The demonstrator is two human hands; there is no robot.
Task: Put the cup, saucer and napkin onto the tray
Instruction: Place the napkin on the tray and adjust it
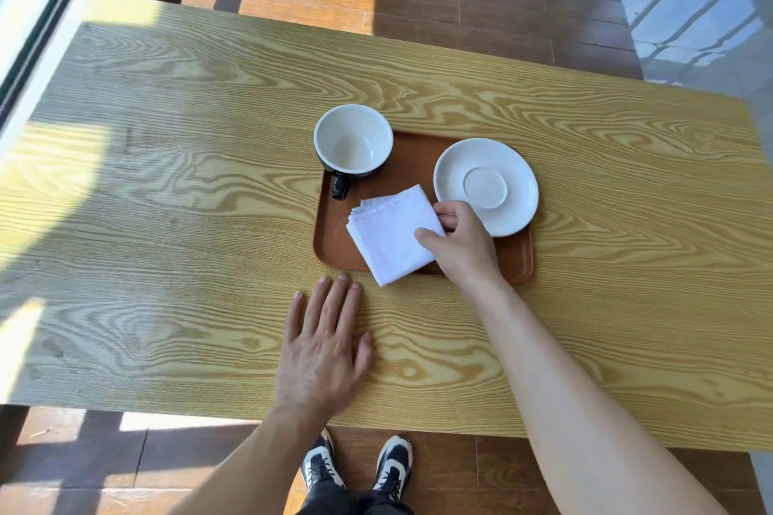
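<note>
The right hand's (pixel 462 240) grip pinches the folded white napkin (pixel 391 236) by its right corner, thumb on top; the napkin lies on the brown tray (pixel 330 238), its near corner overhanging onto the desk (pixel 167 180). The left hand (pixel 322 355) rests flat, fingers spread, near the desk's front edge.

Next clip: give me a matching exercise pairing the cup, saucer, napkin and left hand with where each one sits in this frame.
Things:
1. cup
2. saucer
3. napkin
4. left hand

Places:
A. flat on the bare table
B. far-left corner of the tray
C. pinched by the right hand, one corner past the tray's near edge
D. right side of the tray

Pairs: 1-B, 2-D, 3-C, 4-A
</note>
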